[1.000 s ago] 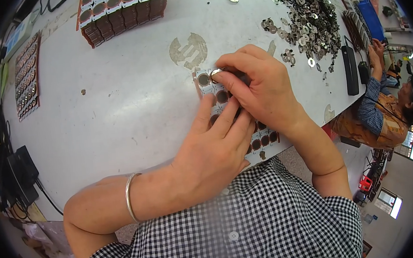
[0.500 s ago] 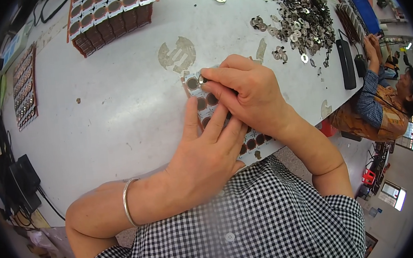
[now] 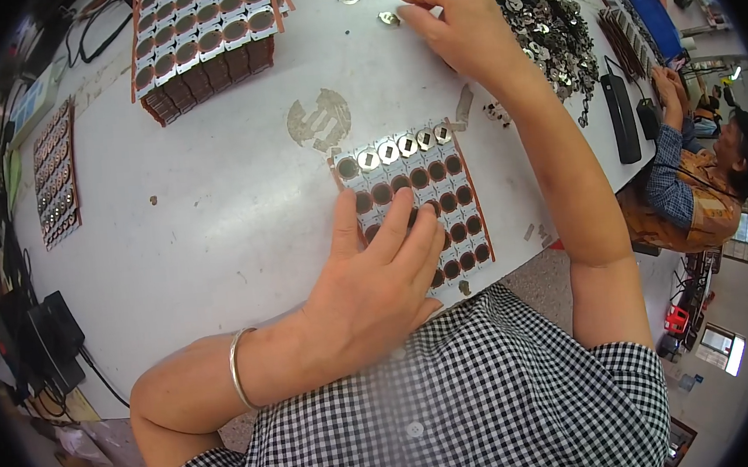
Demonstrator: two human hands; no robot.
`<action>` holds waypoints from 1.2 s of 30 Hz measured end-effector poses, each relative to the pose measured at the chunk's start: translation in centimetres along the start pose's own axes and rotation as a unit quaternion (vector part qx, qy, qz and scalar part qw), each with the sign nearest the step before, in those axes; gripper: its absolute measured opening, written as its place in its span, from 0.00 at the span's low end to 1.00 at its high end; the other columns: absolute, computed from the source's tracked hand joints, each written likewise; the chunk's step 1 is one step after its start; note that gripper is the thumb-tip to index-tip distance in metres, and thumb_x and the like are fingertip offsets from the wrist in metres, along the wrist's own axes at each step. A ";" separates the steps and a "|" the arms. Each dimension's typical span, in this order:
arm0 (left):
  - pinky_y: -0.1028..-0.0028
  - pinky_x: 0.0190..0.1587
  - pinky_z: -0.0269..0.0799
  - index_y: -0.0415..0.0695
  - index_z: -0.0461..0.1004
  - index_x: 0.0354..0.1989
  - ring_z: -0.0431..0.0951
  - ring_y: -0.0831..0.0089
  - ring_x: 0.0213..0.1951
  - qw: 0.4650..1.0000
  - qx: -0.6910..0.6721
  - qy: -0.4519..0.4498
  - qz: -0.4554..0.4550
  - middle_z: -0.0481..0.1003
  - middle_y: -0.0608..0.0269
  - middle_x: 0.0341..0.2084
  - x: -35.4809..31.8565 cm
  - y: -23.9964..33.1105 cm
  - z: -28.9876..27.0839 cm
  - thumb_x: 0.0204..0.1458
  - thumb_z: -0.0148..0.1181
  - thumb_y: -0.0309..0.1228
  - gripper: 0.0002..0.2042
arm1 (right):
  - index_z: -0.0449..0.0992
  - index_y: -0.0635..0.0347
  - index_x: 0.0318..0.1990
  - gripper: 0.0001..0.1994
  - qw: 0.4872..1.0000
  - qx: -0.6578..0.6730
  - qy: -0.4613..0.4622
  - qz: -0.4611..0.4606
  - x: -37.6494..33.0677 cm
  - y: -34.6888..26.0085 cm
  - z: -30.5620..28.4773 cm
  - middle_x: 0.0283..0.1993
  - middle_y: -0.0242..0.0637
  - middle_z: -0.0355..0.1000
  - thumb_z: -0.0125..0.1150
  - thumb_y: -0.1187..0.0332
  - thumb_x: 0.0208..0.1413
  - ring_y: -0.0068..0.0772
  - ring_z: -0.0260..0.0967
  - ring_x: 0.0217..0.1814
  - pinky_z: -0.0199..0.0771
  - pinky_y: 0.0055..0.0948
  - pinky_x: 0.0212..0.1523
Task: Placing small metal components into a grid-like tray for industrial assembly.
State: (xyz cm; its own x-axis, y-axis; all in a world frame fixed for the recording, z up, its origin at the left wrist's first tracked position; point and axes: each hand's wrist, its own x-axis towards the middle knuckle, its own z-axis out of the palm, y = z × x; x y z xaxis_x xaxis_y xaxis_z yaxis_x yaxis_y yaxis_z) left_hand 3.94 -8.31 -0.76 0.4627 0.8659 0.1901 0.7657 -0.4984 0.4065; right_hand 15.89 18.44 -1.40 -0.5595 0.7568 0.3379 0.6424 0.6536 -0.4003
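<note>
Fingers (image 3: 345, 214) of the L hand (image 3: 365, 282) are lying spread on the board (image 3: 442, 189) near the table's (image 3: 226, 245) near edge, while the R hand's (image 3: 473, 37) thumb & forefinger are hovering slightly apart beside a loose clip (image 3: 389, 18), prob. light, stiff & slippery, best pinched by its rim.
</note>
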 end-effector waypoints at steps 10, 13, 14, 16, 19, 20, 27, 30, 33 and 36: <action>0.31 0.67 0.53 0.39 0.77 0.57 0.65 0.51 0.68 1.000 -0.003 0.002 0.000 0.71 0.52 0.60 -0.4 -0.1 0.3 0.42 0.72 0.50 0.35 | 0.80 0.63 0.44 0.08 0.969 0.178 -0.166 0.041 -2.9 -6.7 -2.2 0.29 0.27 0.75 0.62 0.68 0.64 0.18 0.69 0.29 0.71 0.21 0.31; 0.32 0.66 0.55 0.39 0.77 0.56 0.64 0.49 0.68 1.000 -0.020 0.008 -0.006 0.71 0.52 0.60 -0.5 -0.1 0.6 0.42 0.72 0.49 0.35 | 0.78 0.64 0.42 0.06 0.901 0.292 -0.303 0.107 -5.2 -8.4 -3.6 0.29 0.23 0.72 0.61 0.70 0.65 0.14 0.68 0.29 0.70 0.18 0.31; 0.32 0.66 0.55 0.39 0.77 0.56 0.64 0.49 0.68 1.000 -0.021 0.007 -0.007 0.71 0.52 0.60 -0.5 0.0 0.7 0.42 0.72 0.49 0.35 | 0.79 0.64 0.42 0.06 0.895 0.289 -0.322 0.108 -5.7 -8.5 -3.7 0.29 0.23 0.73 0.60 0.71 0.65 0.13 0.68 0.29 0.70 0.17 0.31; 0.33 0.66 0.56 0.39 0.77 0.56 0.64 0.48 0.68 1.000 -0.004 0.019 -0.016 0.71 0.52 0.60 -0.5 0.3 0.6 0.41 0.72 0.49 0.35 | 0.79 0.64 0.43 0.04 0.899 0.294 -0.315 0.078 -6.6 -8.6 -3.2 0.29 0.26 0.73 0.59 0.76 0.65 0.14 0.68 0.30 0.71 0.18 0.32; 0.34 0.65 0.58 0.38 0.77 0.55 0.64 0.47 0.67 1.000 0.001 0.020 -0.011 0.70 0.52 0.60 -0.4 0.4 0.6 0.40 0.73 0.48 0.35 | 0.79 0.66 0.44 0.05 0.946 0.225 -0.214 -0.091 -7.4 -8.0 -1.8 0.29 0.31 0.74 0.60 0.76 0.63 0.18 0.69 0.30 0.73 0.21 0.33; 0.34 0.65 0.58 0.38 0.77 0.55 0.64 0.47 0.67 1.000 0.001 0.020 -0.011 0.70 0.52 0.60 -0.5 0.4 0.6 0.40 0.73 0.48 0.35 | 0.79 0.66 0.44 0.05 0.946 0.226 -0.215 -0.091 -7.4 -8.3 -1.7 0.29 0.31 0.74 0.60 0.76 0.63 0.18 0.69 0.30 0.73 0.21 0.33; 0.35 0.64 0.62 0.38 0.77 0.55 0.64 0.46 0.68 0.999 0.015 0.028 -0.002 0.70 0.52 0.59 -0.6 0.3 0.8 0.39 0.73 0.48 0.36 | 0.78 0.66 0.41 0.05 0.935 0.211 -0.284 0.011 -7.2 -9.6 -1.8 0.30 0.36 0.76 0.61 0.78 0.60 0.23 0.72 0.31 0.75 0.24 0.35; 0.35 0.64 0.62 0.37 0.77 0.55 0.64 0.46 0.67 0.999 0.020 0.035 0.000 0.70 0.52 0.59 -0.7 0.3 1.0 0.38 0.73 0.49 0.36 | 0.78 0.66 0.41 0.04 0.947 0.200 -0.249 -0.023 -7.7 -9.6 -1.3 0.30 0.36 0.76 0.61 0.78 0.59 0.23 0.72 0.31 0.75 0.24 0.35; 0.35 0.64 0.61 0.37 0.77 0.56 0.65 0.46 0.67 0.999 0.015 0.034 0.001 0.70 0.52 0.58 -0.7 0.3 0.8 0.38 0.73 0.48 0.37 | 0.79 0.65 0.41 0.05 0.956 0.189 -0.219 -0.043 -8.3 -9.7 -1.0 0.32 0.37 0.76 0.63 0.78 0.58 0.25 0.73 0.31 0.75 0.25 0.34; 0.35 0.64 0.62 0.36 0.76 0.57 0.65 0.46 0.66 0.999 0.015 0.035 0.002 0.71 0.52 0.57 -0.6 0.4 0.8 0.38 0.73 0.48 0.38 | 0.81 0.64 0.42 0.06 0.971 0.161 -0.173 -0.044 -9.0 -9.8 -0.9 0.34 0.37 0.76 0.66 0.77 0.57 0.28 0.75 0.32 0.76 0.26 0.34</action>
State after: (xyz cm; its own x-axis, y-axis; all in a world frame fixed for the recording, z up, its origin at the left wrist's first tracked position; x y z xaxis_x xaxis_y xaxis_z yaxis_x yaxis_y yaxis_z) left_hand 4.30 -9.10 -1.46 0.4340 0.8646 0.2533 0.7774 -0.5015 0.3798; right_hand 15.10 5.24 0.23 -0.7826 0.6145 0.0994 0.4185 0.6377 -0.6467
